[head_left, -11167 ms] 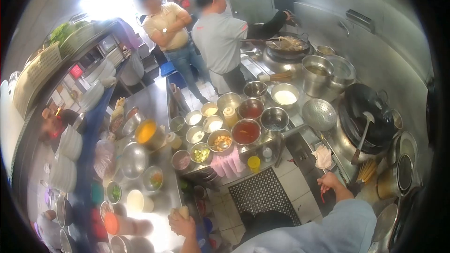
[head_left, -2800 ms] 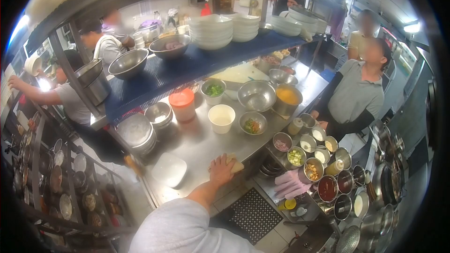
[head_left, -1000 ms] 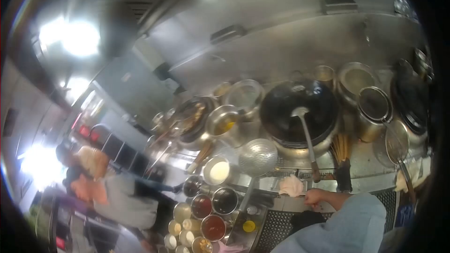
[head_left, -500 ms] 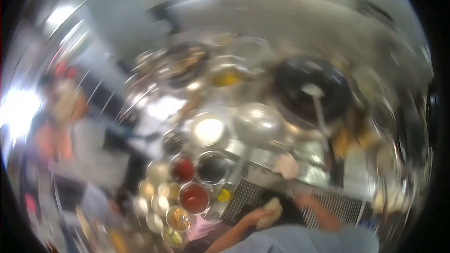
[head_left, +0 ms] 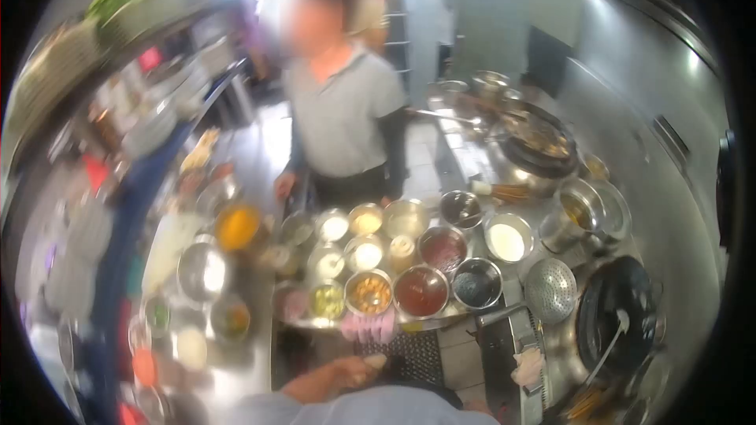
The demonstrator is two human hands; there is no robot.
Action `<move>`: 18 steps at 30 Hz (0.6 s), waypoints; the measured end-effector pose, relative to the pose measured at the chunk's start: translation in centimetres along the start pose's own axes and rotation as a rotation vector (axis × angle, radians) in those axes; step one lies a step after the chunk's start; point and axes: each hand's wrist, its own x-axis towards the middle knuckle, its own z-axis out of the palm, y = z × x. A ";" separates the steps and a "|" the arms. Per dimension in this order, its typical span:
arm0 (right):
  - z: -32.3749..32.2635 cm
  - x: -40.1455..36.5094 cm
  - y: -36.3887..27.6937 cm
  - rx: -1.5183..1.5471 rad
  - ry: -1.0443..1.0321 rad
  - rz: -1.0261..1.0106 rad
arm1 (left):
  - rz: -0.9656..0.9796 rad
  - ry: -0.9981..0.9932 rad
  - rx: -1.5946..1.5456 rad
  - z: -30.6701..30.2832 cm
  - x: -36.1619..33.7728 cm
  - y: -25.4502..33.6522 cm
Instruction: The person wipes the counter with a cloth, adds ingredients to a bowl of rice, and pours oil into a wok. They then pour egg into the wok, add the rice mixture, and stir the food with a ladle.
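At the bottom centre my left hand (head_left: 350,374) is closed around a pale cloth (head_left: 376,362), of which only a small end shows past the fingers. It hovers over a dark perforated floor mat (head_left: 417,352), just below a pink cloth (head_left: 368,327) that hangs at the counter's edge. Of my right hand only a sliver of skin (head_left: 477,407) appears at the bottom edge, beside my light shirt; its fingers are hidden. Nearest to the left hand on the counter are a bowl of orange-brown pieces (head_left: 369,293) and a bowl of red sauce (head_left: 421,292).
A person in a grey shirt (head_left: 346,110) stands across the counter. On the right are a black wok (head_left: 614,307) with a ladle (head_left: 608,354), a perforated strainer (head_left: 550,290) and a crumpled pale cloth (head_left: 528,367). A steel bowl (head_left: 201,269) stands on the left counter.
My view has swung left, from the stove toward the counter and the person opposite. The cloth stays in my left hand. My right hand has nearly left the view.
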 end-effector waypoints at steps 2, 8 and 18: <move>-1.3 2.5 0.0 -0.099 -0.052 -0.117 | -0.060 0.035 -0.220 2.2 -7.8 3.4; -0.7 8.1 -0.8 -0.054 -0.184 -0.350 | -0.102 0.315 -0.645 12.0 -6.4 -14.5; 3.9 1.3 -0.2 -0.462 -0.647 -0.770 | -0.243 0.642 -0.638 32.7 -14.3 -23.3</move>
